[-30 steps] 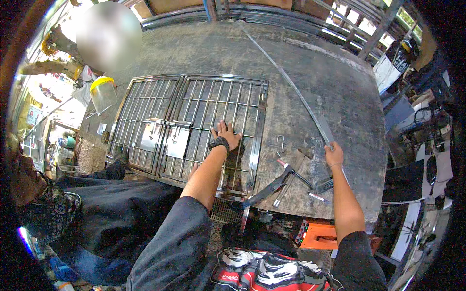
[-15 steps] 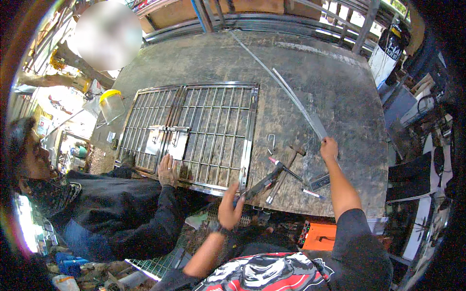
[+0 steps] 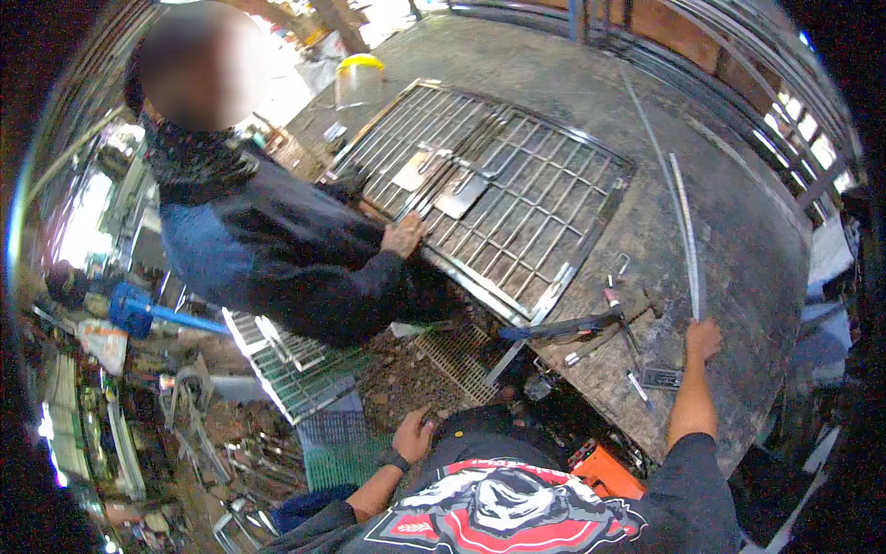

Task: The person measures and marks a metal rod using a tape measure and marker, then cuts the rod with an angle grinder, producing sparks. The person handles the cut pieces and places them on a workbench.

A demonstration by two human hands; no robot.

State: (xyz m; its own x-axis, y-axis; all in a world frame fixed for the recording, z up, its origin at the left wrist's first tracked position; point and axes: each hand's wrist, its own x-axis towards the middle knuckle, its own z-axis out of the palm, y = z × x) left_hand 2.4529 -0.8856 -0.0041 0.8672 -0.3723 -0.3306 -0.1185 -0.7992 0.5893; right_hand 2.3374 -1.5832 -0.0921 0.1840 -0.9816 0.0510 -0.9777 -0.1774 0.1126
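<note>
Right hand [image 3: 703, 338]: stretched out over the table [image 3: 757, 231], fingers closed round the near end of a long flat strip [image 3: 688, 231]; grip looks firm, thumb side hidden.
Left hand [image 3: 413, 434]: down by the waist, off the table, loosely curled, holding nothing visible.
Strip: lying flat on the table's right half, running away from the hand, beside a thinner rod [image 3: 651, 138]; far end free.
Grille [image 3: 498, 194]: lying on the table's left half, well apart from the strip, near edge overhanging the table edge.
Co-worker's hand [image 3: 404, 234]: resting on the grille's near edge, steadying it.
Tools: hammer [image 3: 637, 309] and small bits just left of the right hand; blue-handled clamp [image 3: 558, 326] at the table edge.
Face shield [image 3: 358, 78]: yellow-rimmed, standing at the table's far left corner.
Doing it well: probably best to lift the near end first, keep the strip low and level, bring the left hand up to support the middle against whip.
Watch for: far end swinging toward the rod or grille; hammer and loose bits close enough to be knocked.
</note>
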